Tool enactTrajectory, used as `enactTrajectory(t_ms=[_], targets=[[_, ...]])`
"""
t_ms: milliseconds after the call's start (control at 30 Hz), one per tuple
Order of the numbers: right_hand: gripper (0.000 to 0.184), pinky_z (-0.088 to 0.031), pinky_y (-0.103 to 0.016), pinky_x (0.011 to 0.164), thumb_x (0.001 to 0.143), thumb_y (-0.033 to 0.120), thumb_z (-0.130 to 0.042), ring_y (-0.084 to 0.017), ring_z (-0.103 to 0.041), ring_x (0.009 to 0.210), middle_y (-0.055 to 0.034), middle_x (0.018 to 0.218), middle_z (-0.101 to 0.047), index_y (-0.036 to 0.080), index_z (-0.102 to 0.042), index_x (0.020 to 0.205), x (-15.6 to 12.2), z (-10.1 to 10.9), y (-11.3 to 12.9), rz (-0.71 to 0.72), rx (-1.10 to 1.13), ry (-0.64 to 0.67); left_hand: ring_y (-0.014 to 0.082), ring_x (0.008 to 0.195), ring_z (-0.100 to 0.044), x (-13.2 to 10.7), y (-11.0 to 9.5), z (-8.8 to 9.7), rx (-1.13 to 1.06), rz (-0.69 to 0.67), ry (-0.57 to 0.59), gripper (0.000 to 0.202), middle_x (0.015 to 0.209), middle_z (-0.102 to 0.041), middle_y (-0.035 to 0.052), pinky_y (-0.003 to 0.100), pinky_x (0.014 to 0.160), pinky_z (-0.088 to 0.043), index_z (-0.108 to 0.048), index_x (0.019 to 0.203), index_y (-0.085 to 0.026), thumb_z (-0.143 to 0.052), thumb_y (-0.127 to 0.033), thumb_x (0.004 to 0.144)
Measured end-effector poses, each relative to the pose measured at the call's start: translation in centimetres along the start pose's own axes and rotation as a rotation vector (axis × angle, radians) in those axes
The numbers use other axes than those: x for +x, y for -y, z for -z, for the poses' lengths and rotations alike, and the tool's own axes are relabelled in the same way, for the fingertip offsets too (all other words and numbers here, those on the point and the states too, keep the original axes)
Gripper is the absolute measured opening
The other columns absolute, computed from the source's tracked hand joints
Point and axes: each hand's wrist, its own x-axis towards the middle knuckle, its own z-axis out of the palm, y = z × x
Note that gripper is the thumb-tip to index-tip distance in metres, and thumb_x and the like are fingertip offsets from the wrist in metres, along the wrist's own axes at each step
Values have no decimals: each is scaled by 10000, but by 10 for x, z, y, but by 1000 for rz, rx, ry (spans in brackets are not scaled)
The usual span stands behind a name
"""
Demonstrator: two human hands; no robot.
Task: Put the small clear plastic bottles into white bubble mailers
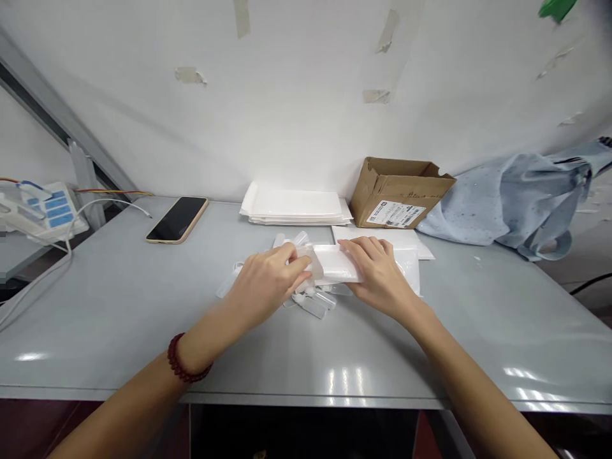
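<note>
In the middle of the table my right hand [375, 271] is closed around a white box [332, 262] that lies on its side, its near-left end facing my other hand. My left hand [275, 280] is at that end, thumb and fingers pinched together; what they grip there is hidden. Beneath and around both hands lie several small clear plastic tubes [313, 306] with white ends. A clear plastic bag [408, 269] shows beyond my right hand.
Behind my hands lies a stack of white flat packs [296, 205]. A cardboard box [399, 191] stands to its right, beside a light blue cloth bag [488, 197]. At the left are a phone [178, 220], a white cable [71, 223] and a power strip [52, 213].
</note>
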Motion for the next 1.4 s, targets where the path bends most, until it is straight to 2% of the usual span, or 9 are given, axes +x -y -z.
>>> enactTrajectory(t_ms=[300,433,533,667,800,900,1033,1167,1400], targets=[[468,-354,-402,810,714,115,-534,-265,-519,947,-125,1049,-584,144,-474,1178,1,2,12,3,96,-36,101,627,-485,4,-13,-5,-387,-42,-180,230,706,-564,7,216,572,-368,-585,754,-138,-423,-99,913],[499,-353,-411,824,696,99,-526,-263,-512,937,-123,1043,-583,134,-474,1191,1,3,16,21,114,-46,82,513,-335,7,-13,1,-579,-30,-109,319,527,-389,-44,229,495,-274,-406,542,-161,-392,4,814],[503,-351,-410,828,693,99,-532,-262,-510,936,-118,1035,-585,133,-473,1192,0,2,17,29,103,-43,88,502,-300,7,-13,4,-595,-11,-38,325,507,-360,-43,248,479,-248,-362,509,-167,-365,21,774],[476,-350,-406,831,723,119,-531,-266,-518,960,-120,1063,-582,154,-463,1193,0,2,13,1,89,-36,120,646,-513,6,-12,5,-626,2,-133,278,651,-602,0,253,613,-414,-589,673,-164,-409,-25,833],[479,-347,-414,835,747,169,-535,-284,-517,989,-124,1093,-572,183,-442,1217,0,7,5,-54,88,-52,166,847,-604,7,-6,7,-588,290,-388,192,1037,-671,73,295,719,-501,-639,1013,-170,-550,-171,843],[506,-346,-430,854,747,191,-539,-298,-513,1008,-132,1114,-563,186,-427,1241,0,10,0,-82,79,-74,157,782,-615,10,0,11,-716,557,-199,297,1024,-667,81,272,651,-517,-616,1061,-154,-624,-311,809],[633,-352,-458,887,726,195,-539,-317,-494,1082,-149,1172,-539,186,-337,1326,-1,8,-1,-56,90,-98,105,519,-567,15,2,16,-1004,668,221,305,592,-625,7,207,500,-462,-601,679,-144,-554,-394,848],[729,-359,-478,918,751,209,-560,-332,-454,1176,-201,1269,-483,165,-216,1391,0,0,5,-8,45,-182,66,408,-484,14,-3,16,-1054,748,228,393,483,-544,-21,170,404,-362,-503,532,-148,-551,-384,842],[615,-318,-527,963,838,113,-430,-325,-493,1197,-232,1262,-534,121,-213,1413,0,-12,21,62,-144,-212,64,387,-456,12,-8,11,-1132,808,210,389,456,-526,-21,165,377,-335,-518,534,-149,-540,-382,845]])
